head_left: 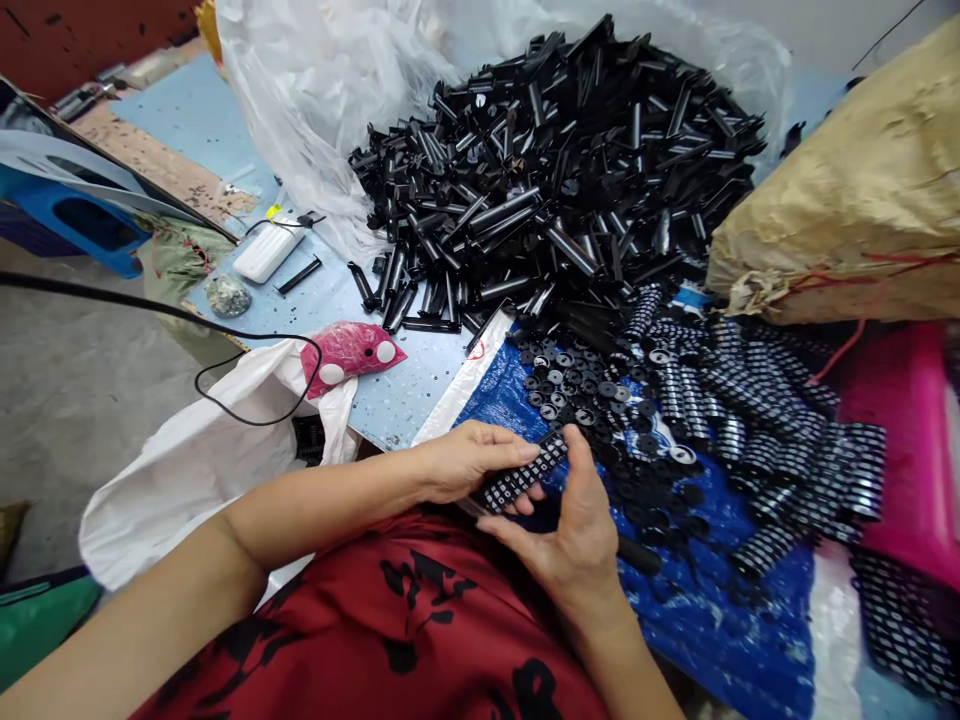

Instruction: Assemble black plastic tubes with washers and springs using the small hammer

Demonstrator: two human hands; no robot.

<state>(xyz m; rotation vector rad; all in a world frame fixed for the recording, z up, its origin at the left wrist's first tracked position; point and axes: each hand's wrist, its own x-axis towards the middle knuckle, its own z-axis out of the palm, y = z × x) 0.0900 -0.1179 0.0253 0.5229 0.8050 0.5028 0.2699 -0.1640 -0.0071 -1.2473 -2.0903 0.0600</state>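
Observation:
A black tube with rows of pale holes [521,478] is held between my two hands in front of my body. My left hand [476,462] is closed on it, thumb along the top and fingers underneath. My right hand [566,530] spans its length from the other side, a finger at the far end and the thumb at the near end. Just beyond lie small black round caps [570,385] on a blue plastic sheet [720,640]. More perforated tubes [780,450] are heaped to the right of my right hand.
A large pile of long black plastic pieces [555,180] fills the back of the table, against clear plastic sheeting [322,110]. At right stand a tan sack [847,190] and a pink container [892,420]. A pink bird-shaped pouch [349,358] and a black cable [150,297] lie left.

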